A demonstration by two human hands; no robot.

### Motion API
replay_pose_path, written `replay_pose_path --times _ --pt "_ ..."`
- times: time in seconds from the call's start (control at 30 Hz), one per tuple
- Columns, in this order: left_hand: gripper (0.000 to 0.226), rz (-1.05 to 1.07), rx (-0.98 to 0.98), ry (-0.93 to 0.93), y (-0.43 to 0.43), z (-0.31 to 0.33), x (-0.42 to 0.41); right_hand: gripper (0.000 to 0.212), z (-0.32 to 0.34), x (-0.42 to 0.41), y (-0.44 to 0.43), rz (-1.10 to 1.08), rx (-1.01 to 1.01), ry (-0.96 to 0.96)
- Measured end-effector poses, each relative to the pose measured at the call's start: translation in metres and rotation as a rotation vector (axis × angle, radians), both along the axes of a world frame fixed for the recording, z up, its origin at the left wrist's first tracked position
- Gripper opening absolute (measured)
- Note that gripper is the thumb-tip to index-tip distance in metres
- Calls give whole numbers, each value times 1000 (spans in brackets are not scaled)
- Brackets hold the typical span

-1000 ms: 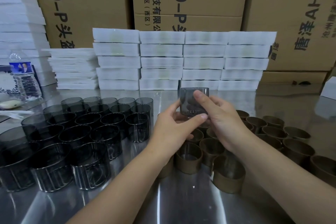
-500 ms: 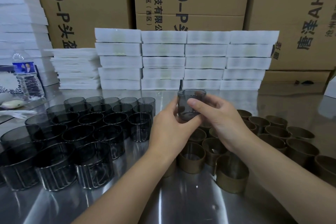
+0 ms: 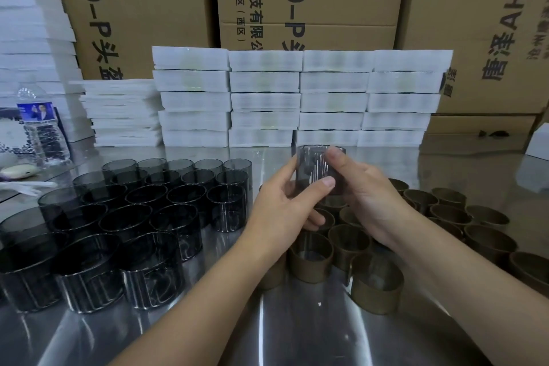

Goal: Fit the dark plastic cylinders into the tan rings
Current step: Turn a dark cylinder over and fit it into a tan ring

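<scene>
left hand (image 3: 279,211) and right hand (image 3: 368,196) pinch one dark cylinder (image 3: 312,166) lifted above the tan rings (image 3: 310,269) at 5 o'clock of it; line it square over a ring, then push down evenly.

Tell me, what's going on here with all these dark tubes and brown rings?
A person holds one dark see-through plastic cylinder in the air, left hand and right hand both pinching it above a cluster of short tan rings standing on the shiny metal table. More dark cylinders stand grouped on the left. The held one is not yet seated in any ring on the table.
</scene>
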State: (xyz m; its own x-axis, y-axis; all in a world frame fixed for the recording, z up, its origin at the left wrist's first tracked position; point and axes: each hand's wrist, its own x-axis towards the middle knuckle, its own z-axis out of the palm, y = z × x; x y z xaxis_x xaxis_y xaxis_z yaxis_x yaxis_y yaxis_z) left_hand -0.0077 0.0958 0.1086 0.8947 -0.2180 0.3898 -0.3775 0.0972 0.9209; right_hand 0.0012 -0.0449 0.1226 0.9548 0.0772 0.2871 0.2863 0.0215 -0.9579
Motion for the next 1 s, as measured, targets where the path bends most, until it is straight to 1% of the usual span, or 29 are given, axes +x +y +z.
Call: replay_pose_path --times 0.17,0.27,0.37,0.5,0.6,0.77,0.83,0.9,1.0 --pt "35 -170 -94 118 1 -3 4 53 1 0 1 77 45 21" --pt "36 -234 -142 145 1 -5 6 57 3 0 2 106 96 48" --pt "39 -177 -95 103 0 -5 6 58 3 -1 3 68 75 40" --pt "29 -53 -33 6 -3 -6 5 63 1 -3 8 -48 21 -2" --pt "26 15 -28 -62 -4 -10 7 56 1 -5 10 -104 18 -50" --pt "37 143 68 -160 -4 -12 6 41 -2 -3 9 -217 10 -166" --pt "45 159 74 -140 -5 -12 6 41 -3 -3 9 -214 3 -178" --pt "59 149 38 -98 -5 -11 7 42 -4 -2 9 -216 14 -179" --pt "66 114 -15 -59 -3 -8 6 46 -5 0 9 -229 23 -167"
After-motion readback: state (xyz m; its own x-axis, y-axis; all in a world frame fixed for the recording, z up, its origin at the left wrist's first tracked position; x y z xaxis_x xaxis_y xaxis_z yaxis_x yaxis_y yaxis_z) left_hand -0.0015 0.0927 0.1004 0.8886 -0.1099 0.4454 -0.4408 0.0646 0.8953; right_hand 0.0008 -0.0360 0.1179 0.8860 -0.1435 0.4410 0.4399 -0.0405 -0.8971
